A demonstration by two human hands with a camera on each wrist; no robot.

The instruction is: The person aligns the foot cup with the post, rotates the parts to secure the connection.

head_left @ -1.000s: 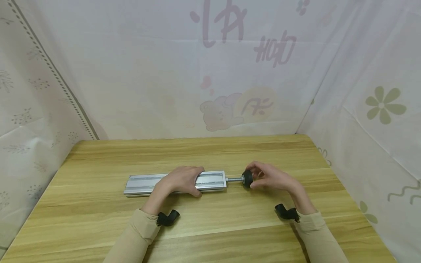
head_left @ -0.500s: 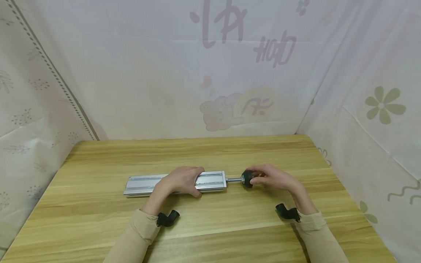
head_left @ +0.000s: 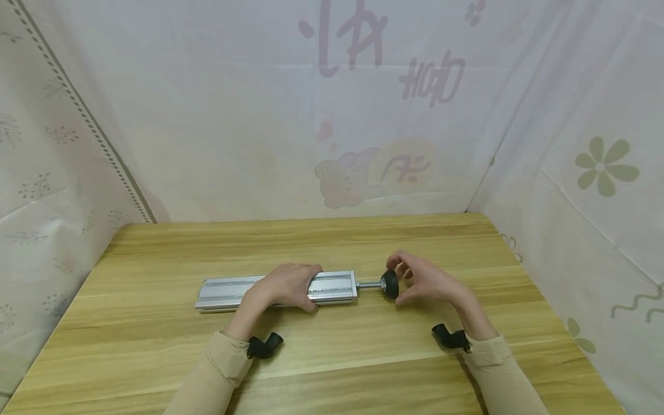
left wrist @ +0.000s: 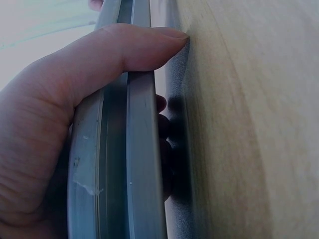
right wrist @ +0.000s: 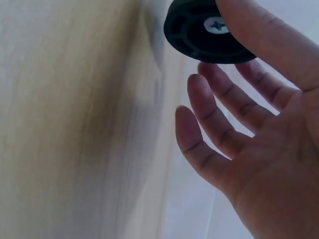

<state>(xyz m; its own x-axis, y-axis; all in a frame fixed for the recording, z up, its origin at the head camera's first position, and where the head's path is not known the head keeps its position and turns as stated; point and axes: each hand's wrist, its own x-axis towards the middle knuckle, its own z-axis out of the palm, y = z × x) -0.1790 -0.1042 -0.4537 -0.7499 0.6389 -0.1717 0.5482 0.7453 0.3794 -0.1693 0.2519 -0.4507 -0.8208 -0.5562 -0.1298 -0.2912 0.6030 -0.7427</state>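
A silver slotted aluminium profile (head_left: 332, 286) lies sideways in the head view. My left hand (head_left: 287, 285) holds it across the top, the thumb along its near side. In the left wrist view the thumb (left wrist: 144, 47) bends over the slotted side, and other fingertips (left wrist: 163, 122) show beyond the lower edge. From the profile's right end plate sticks out a threaded rod (head_left: 369, 285) bearing a round black levelling foot (head_left: 390, 285). My right hand (head_left: 427, 280) has thumb and fingers curled round the foot's rim. A screw head (right wrist: 216, 25) shows in the foot's ribbed underside.
A wood-grain table (head_left: 332, 357) lies under everything. Patterned cloth (head_left: 233, 115) hangs behind it and at both sides. Black camera mounts (head_left: 266, 346) sit on the wrists at the beige sleeves (head_left: 510, 374).
My right hand's fingers and thumb slide over the foot, then spread back to its rim, wider apart than half a second ago. The left hand and the profile stay nearly still.
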